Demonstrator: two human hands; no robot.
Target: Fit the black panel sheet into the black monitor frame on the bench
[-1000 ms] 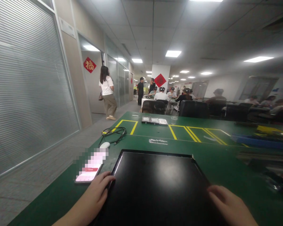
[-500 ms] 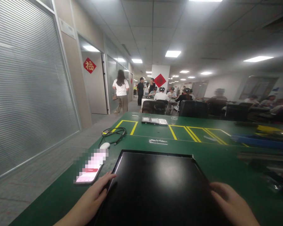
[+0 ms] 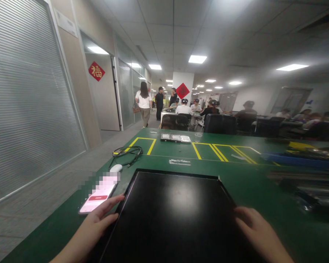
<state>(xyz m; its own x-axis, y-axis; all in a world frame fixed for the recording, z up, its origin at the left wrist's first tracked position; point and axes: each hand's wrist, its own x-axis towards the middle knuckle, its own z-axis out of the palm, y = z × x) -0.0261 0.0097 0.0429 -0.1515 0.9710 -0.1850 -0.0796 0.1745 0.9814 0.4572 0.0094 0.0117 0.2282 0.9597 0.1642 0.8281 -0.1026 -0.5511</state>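
A flat black screen panel point(image 3: 172, 223) with a thin raised frame lies in front of me, its near edge out of the picture. My left hand point(image 3: 97, 221) holds the panel's left edge, thumb and fingers against the frame. On the opposite side, my right hand point(image 3: 254, 226) grips the right edge with its fingers curled, partly hidden past the rim. Just left of the panel, a phone point(image 3: 98, 195) with a lit pinkish screen lies close to my left fingers. Beyond the phone sits a white mouse point(image 3: 116, 168).
The green table point(image 3: 142, 160) carries yellow tape outlines. A coiled black cable point(image 3: 127, 155) lies at the left, several hard drives point(image 3: 175, 137) at the far edge. A blue tray point(image 3: 298, 162) and metal parts point(image 3: 312, 197) lie at the right. Several people sit or stand beyond.
The view has turned slightly, so the table and panel sit a little further left and higher. Both hands remain at the panel's sides. A person in white has walked further down the corridor.
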